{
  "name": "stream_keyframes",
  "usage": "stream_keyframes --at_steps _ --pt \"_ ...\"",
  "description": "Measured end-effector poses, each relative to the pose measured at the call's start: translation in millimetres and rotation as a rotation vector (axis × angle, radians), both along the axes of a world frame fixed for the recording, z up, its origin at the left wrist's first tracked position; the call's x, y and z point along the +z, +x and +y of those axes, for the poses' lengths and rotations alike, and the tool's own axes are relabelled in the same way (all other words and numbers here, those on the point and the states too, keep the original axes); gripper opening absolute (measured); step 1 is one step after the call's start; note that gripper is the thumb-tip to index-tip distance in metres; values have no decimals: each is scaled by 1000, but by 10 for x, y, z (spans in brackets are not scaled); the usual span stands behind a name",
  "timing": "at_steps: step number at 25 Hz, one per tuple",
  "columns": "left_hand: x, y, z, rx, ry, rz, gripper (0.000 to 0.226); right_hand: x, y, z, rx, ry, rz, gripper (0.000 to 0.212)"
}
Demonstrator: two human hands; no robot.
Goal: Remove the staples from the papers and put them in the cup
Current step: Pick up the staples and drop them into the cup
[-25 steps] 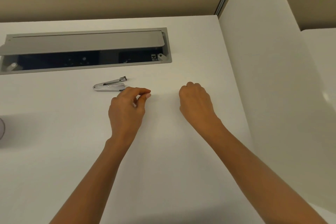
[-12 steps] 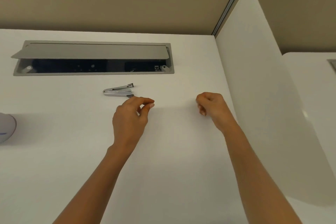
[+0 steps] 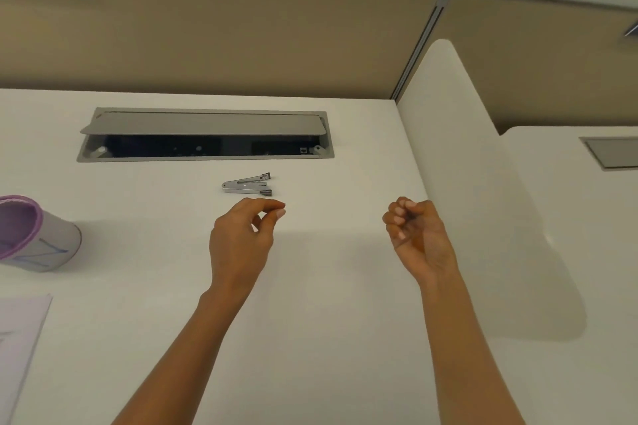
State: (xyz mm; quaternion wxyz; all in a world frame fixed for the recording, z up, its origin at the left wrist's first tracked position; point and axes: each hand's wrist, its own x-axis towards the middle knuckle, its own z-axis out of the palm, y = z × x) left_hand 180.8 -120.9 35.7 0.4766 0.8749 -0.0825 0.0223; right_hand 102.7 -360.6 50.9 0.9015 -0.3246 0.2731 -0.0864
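My left hand [image 3: 241, 241] hovers over the white desk, thumb and forefinger pinched together on a tiny dark speck that looks like a staple [image 3: 284, 206]. Just beyond its fingertips lies the metal staple remover [image 3: 247, 185], jaws pointing right. My right hand [image 3: 416, 238] floats to the right, palm turned toward me, fingers curled in with nothing visible inside. The cup [image 3: 51, 245], white with a purple rim and blue marks, stands at the far left edge. A sheet of paper [image 3: 20, 338] lies at the lower left, partly cut off.
An open grey cable hatch [image 3: 207, 157] is set into the desk [image 3: 328, 321] behind the staple remover. A white divider panel [image 3: 459, 166] closes the desk's right side, and a tan partition wall [image 3: 241, 38] runs along the back.
The view has shifted, bringing the cup and the paper into sight at the left. My right hand moved right and turned palm-up. The left hand's pinch is unchanged.
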Motion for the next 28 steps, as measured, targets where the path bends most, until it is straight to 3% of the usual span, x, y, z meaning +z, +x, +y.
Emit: stream_keyframes --at_steps 12,18,28 --pt "424 -163 1232 125 -60 -75 7 366 274 1617 286 90 -59 13" --pt "495 0 2301 354 -71 -80 11 383 822 2733 517 5 -38 21" --pt "299 380 3289 469 -27 -52 11 318 1647 4035 706 -523 57 15"
